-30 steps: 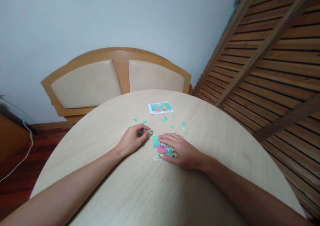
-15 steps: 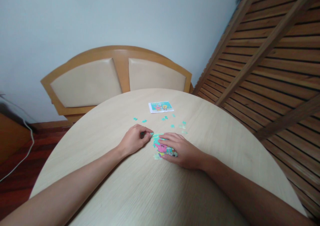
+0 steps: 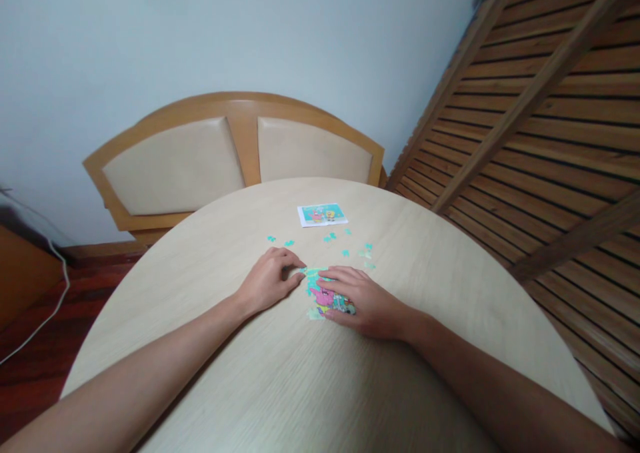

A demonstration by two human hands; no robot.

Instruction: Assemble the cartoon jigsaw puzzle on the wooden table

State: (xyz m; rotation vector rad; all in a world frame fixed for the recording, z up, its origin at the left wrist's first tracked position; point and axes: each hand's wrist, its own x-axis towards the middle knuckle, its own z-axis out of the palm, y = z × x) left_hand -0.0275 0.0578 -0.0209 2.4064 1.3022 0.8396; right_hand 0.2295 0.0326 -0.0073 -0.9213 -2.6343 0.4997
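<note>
A partly built cartoon jigsaw puzzle [image 3: 320,298] lies on the round light wooden table [image 3: 300,386]. My right hand [image 3: 360,301] rests flat on the puzzle's right part with its fingers stretched out, pressing it down. My left hand [image 3: 270,281] is curled, its thumb and forefinger pinched on a small teal puzzle piece [image 3: 306,272] at the puzzle's upper left corner. The piece touches the puzzle's edge and is mostly hidden by the fingertips.
Several loose teal pieces [image 3: 345,253] lie scattered just beyond the hands. A small reference picture card [image 3: 323,214] lies farther back. A padded wooden bench back [image 3: 235,153] stands behind the table, and a slatted wooden panel [image 3: 540,126] leans at the right.
My left hand slid a little to the right and brought its teal piece up against the puzzle's upper left corner. The right hand stayed flat on the puzzle.
</note>
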